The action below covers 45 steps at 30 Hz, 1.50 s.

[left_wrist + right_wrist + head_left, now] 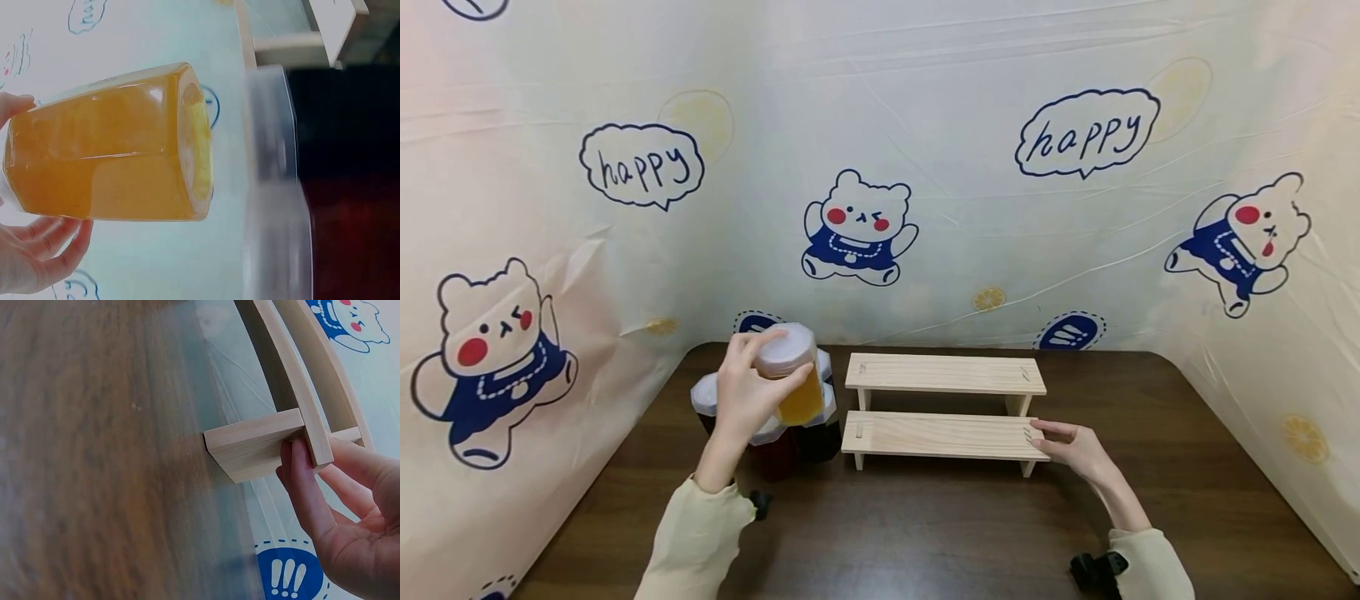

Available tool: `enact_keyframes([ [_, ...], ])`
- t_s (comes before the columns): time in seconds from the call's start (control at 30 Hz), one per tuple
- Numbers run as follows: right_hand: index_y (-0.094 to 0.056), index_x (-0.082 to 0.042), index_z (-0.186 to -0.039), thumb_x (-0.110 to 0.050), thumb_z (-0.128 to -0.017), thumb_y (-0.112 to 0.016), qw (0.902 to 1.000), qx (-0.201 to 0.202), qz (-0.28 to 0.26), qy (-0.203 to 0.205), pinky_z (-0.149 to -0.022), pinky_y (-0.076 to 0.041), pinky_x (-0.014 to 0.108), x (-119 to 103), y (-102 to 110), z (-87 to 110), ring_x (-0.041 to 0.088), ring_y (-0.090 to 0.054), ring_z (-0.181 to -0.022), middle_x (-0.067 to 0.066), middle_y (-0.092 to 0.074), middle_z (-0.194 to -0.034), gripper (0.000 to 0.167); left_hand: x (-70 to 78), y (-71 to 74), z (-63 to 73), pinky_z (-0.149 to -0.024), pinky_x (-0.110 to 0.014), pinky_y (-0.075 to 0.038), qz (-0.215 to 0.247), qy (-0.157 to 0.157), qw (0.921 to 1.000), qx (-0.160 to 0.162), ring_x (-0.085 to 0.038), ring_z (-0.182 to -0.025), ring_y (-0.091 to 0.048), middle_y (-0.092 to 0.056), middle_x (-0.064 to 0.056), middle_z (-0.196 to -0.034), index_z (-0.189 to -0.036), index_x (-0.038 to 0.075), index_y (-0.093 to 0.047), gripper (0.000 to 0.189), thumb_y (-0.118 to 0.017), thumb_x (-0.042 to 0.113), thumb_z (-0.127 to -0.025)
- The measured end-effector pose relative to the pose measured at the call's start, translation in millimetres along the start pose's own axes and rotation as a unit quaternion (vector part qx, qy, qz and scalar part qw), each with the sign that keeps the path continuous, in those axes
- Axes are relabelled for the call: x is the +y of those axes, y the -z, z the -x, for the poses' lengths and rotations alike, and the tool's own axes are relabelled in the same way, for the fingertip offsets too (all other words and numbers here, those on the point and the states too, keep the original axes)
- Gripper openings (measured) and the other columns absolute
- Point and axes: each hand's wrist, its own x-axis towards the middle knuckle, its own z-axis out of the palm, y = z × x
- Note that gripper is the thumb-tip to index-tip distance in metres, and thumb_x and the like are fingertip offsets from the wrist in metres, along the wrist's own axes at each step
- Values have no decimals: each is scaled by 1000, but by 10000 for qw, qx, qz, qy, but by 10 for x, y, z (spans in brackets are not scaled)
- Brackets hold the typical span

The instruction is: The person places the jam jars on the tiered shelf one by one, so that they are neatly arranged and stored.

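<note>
With thumb and fingers around its upper part, my left hand [747, 385] grips a clear faceted jar [801, 398] of amber contents under a white lid. In the left wrist view the jar [112, 147] is lifted off, its base facing the other jars. My right hand [1077, 450] pinches the right end of the lower tier of a two-step wooden shelf [940, 435]. The right wrist view shows fingers [301, 481] at the end of the shelf board [300, 381], some beneath it and some above.
Several dark jars with white lids cluster on the left of the brown table, among them a dark red jar [772, 457] and a black jar [820, 442]. The shelf's upper tier [946, 373] stands behind the lower one. A printed cloth [865, 100] surrounds the table's back and sides.
</note>
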Motion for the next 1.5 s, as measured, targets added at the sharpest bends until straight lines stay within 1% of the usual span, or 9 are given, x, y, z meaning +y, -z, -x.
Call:
enact_keyframes([
  [0.17, -50, 7, -120, -18, -80, -64, 10000, 13, -34, 31, -67, -48, 23, -8, -10, 7, 0, -55, -79, 25, -45, -125, 49, 104, -190, -2, -66, -41, -48, 156, 0, 9998, -136, -28, -86, -52, -48, -15, -95, -101, 7, -63, 46, -81, 17, -60],
  [0.3, -51, 6, -120, -19, -80, -65, 10000, 52, 62, 7, -67, -48, 23, -11, -5, 13, 1, -55, -79, 25, -47, -123, 49, 169, -353, -2, -66, -40, -48, 260, 5, 9994, -238, -27, -85, -52, -49, -15, -95, -101, 7, -63, 45, -80, 18, -61],
  [0.43, -52, 4, -120, -21, -80, -65, 9999, 85, 128, -52, -67, -48, 23, -12, 2, 9, 2, -55, -80, 24, -49, -122, 49, 216, -512, -6, -67, -38, -48, 320, -36, 9991, -262, -26, -85, -53, -49, -14, -94, -101, 8, -63, 45, -80, 20, -61],
  [0.53, -51, 4, -120, -21, -80, -65, 9999, 69, 118, -36, -68, -48, 23, -13, 3, 6, 1, -55, -81, 23, -51, -120, 49, 251, -625, 4, -67, -38, -47, 336, -86, 9992, -221, -26, -84, -54, -50, -12, -92, -101, 10, -63, 45, -80, 22, -61],
  [0.73, -52, 5, -120, -21, -80, -65, 9999, 72, 74, -26, -68, -48, 23, -21, -4, 3, 2, -56, -81, 23, -56, -113, 49, 350, -826, 25, -67, -37, -49, 539, -237, 9978, -292, -25, -85, -54, -50, -11, -92, -101, 9, -63, 46, -80, 22, -60],
  [0.9, -52, 4, -120, -22, -80, -65, 9999, 60, 61, -73, -68, -48, 23, -18, -2, 13, 2, -56, -82, 22, -55, -114, 50, 439, -998, 33, -69, -35, -49, 619, -247, 9968, -431, -23, -86, -54, -50, -9, -94, -102, 10, -62, 46, -79, 24, -62],
  [1.1, -52, 5, -120, -21, -80, -65, 10000, 44, 86, 14, -67, -49, 23, -9, 12, 16, 3, -56, -81, 22, -56, -112, 50, 538, -1204, 34, -69, -32, -49, 667, -199, 9958, -598, -21, -88, -55, -50, -6, -97, -103, 13, -63, 46, -79, 28, -62],
  [1.2, -52, 4, -120, -22, -79, -66, 9999, 63, 96, -6, -67, -49, 23, 0, 16, 14, 2, -56, -80, 21, -57, -112, 50, 580, -1302, 24, -69, -31, -49, 691, -255, 9950, -681, -20, -89, -55, -50, -6, -97, -103, 13, -63, 47, -79, 29, -62],
  [1.5, -51, 4, -121, -21, -80, -65, 10000, 0, 17, 12, -67, -49, 23, -2, 21, 18, 2, -56, -81, 22, -55, -114, 50, 671, -1571, 3, -71, -29, -48, 725, -452, 9927, -852, -19, -88, -55, -50, -6, -98, -103, 15, -62, 48, -79, 32, -62],
])
